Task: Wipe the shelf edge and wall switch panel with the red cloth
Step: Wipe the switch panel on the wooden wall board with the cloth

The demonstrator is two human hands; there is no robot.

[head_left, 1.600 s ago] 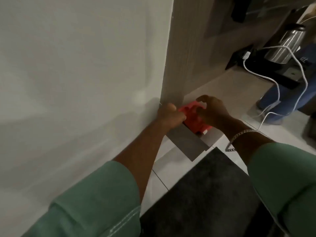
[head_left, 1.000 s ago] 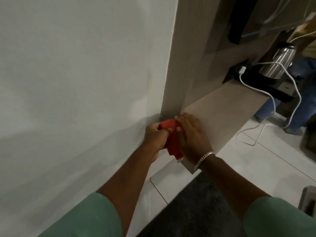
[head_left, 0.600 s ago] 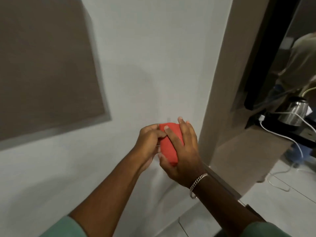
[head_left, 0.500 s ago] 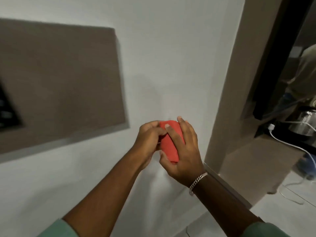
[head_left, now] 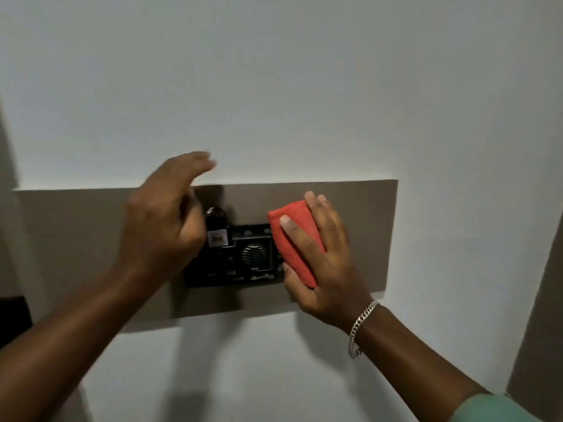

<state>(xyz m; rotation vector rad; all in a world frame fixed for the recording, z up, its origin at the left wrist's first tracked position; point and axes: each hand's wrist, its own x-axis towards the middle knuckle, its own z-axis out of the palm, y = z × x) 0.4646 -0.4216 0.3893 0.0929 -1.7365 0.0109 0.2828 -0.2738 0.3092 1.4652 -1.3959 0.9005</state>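
My right hand (head_left: 320, 260) grips the folded red cloth (head_left: 294, 243), pressed against the right end of the black switch panel (head_left: 240, 260) on the brown wall board (head_left: 359, 233). My left hand (head_left: 164, 220) is empty, fingers loose, covering the panel's left side.

Left hand (head_left: 164, 220) spread loose, right hand (head_left: 323, 257) clenched

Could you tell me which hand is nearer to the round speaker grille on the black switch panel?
Right, narrowly. The right hand presses the red cloth just right of the grille; the left hand hovers over the switch panel's left side.
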